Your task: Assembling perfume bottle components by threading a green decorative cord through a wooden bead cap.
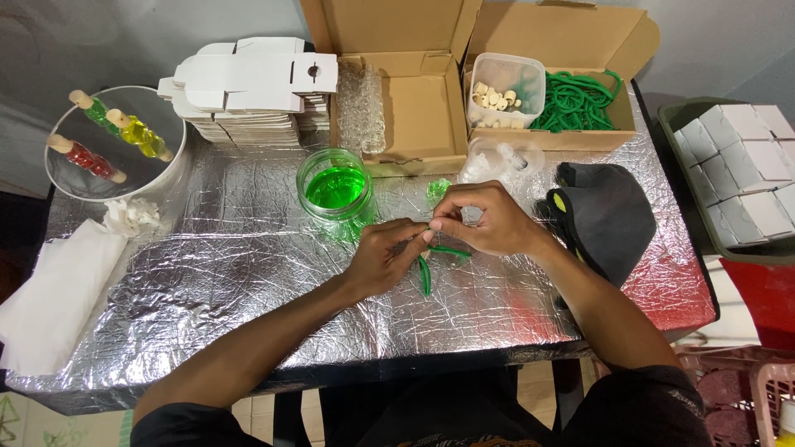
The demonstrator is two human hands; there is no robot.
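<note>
Pinching a thin green cord (pixel 439 251) between both hands above the middle of the foil-covered counter (pixel 248 290), one loop drooping toward the foil, another short length bending off to the right. Closing the left hand (pixel 383 257) in a narrow grip on the cord's near end, fingertips pressed together. Meeting it with the right hand (pixel 489 219), thumb and forefinger nipped tight on the same cord, the two hands touching. Sitting just behind the hands, a clear jar of green liquid (pixel 334 189) and a small green piece (pixel 437 191). Lying close beside the right wrist, a dark cloth (pixel 609 215). Standing along the far edge, two open cardboard boxes (pixel 414 108), one holding a tub of wooden beads (pixel 503 89) and a coil of green cord (pixel 575 101). Leaving bare foil toward the near edge and to the left.
</note>
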